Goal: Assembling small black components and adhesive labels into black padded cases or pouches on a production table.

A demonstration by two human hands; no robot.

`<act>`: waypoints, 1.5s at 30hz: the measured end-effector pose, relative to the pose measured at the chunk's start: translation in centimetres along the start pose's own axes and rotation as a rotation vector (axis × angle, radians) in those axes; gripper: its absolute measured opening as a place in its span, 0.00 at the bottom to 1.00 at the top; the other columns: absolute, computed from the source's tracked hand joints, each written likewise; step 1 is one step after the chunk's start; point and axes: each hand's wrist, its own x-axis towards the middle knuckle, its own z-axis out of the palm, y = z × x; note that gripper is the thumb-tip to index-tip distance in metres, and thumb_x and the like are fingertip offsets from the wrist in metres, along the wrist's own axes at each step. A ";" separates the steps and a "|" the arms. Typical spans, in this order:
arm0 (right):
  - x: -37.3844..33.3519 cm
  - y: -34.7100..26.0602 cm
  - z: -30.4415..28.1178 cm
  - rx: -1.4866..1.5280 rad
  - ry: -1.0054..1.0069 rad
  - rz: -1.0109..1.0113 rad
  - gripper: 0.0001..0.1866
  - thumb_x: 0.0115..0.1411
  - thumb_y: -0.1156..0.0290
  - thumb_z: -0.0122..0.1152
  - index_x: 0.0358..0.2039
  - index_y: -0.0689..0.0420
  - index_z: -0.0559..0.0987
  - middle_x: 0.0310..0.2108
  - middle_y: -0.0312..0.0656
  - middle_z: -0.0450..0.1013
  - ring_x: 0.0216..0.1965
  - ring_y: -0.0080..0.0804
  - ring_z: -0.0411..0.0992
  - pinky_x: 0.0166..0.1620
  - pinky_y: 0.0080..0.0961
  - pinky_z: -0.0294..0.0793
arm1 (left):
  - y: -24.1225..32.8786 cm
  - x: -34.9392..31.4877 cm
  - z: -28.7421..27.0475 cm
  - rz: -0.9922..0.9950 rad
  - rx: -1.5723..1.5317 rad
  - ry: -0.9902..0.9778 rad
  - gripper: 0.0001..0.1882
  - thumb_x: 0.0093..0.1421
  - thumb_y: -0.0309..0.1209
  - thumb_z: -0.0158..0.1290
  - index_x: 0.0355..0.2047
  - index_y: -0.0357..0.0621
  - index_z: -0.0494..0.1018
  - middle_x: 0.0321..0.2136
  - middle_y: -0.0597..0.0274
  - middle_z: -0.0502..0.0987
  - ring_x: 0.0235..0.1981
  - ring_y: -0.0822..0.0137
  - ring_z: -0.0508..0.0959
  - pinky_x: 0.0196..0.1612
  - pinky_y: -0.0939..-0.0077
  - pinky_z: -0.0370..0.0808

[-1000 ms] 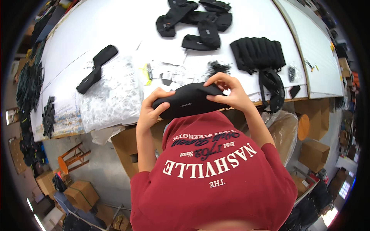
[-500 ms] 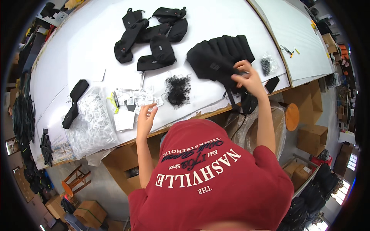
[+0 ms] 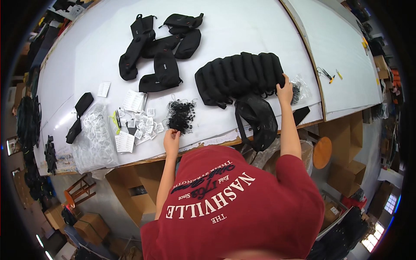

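A row of several black fabric pouches [image 3: 238,77] lies side by side on the white table. At its right end my right hand [image 3: 284,92] has its fingers closed round the last pouch. My left hand [image 3: 172,138] is at the near edge of a heap of black string loops [image 3: 181,115], thumb and finger pinched together; what sits between them is too small to make out. Just left of it are loose small white tags [image 3: 145,123] and stacks of white printed cards [image 3: 125,141]. A black mesh-like bag with a strap [image 3: 258,120] droops over the table's front edge.
More black pouches [image 3: 166,69] lie farther back. At left stand a clear plastic bag full of white tags [image 3: 93,141] and a yellow-handled tool [image 3: 115,121]. A clear bag of small black parts [image 3: 300,91] lies at right. Cardboard boxes [image 3: 342,138] and a stool [image 3: 322,152] are below.
My right hand has moved down to the row's right end and closed there. The pouches lie more exposed. My left hand has shifted to the string heap, fingers now pinched.
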 end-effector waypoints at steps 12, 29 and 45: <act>-7.0 -8.9 -3.1 0.424 -0.164 -0.168 0.19 0.53 0.72 0.59 0.47 0.52 0.74 0.41 0.46 0.69 0.38 0.34 0.72 0.39 0.25 0.72 | 5.4 1.3 -6.2 -0.045 -0.114 0.057 0.07 0.55 0.30 0.56 0.29 0.38 0.75 0.25 0.61 0.77 0.24 0.70 0.74 0.30 0.78 0.69; -23.9 -28.9 -0.4 0.898 -0.823 -0.472 0.08 0.59 0.71 0.54 0.31 0.63 0.77 0.27 0.39 0.75 0.22 0.17 0.69 0.28 0.16 0.68 | -0.8 4.8 -14.9 0.147 0.075 -0.081 0.33 0.45 0.44 0.63 0.48 0.42 0.66 0.50 0.50 0.66 0.53 0.54 0.64 0.54 0.64 0.60; -21.9 -29.9 -3.4 1.174 -0.628 -0.184 0.07 0.61 0.72 0.51 0.30 0.60 0.75 0.23 0.28 0.71 0.19 0.06 0.53 0.22 0.10 0.49 | -8.7 5.3 -21.3 -0.066 0.412 0.213 0.47 0.39 0.38 0.67 0.57 0.39 0.56 0.49 0.46 0.66 0.50 0.50 0.66 0.54 0.62 0.63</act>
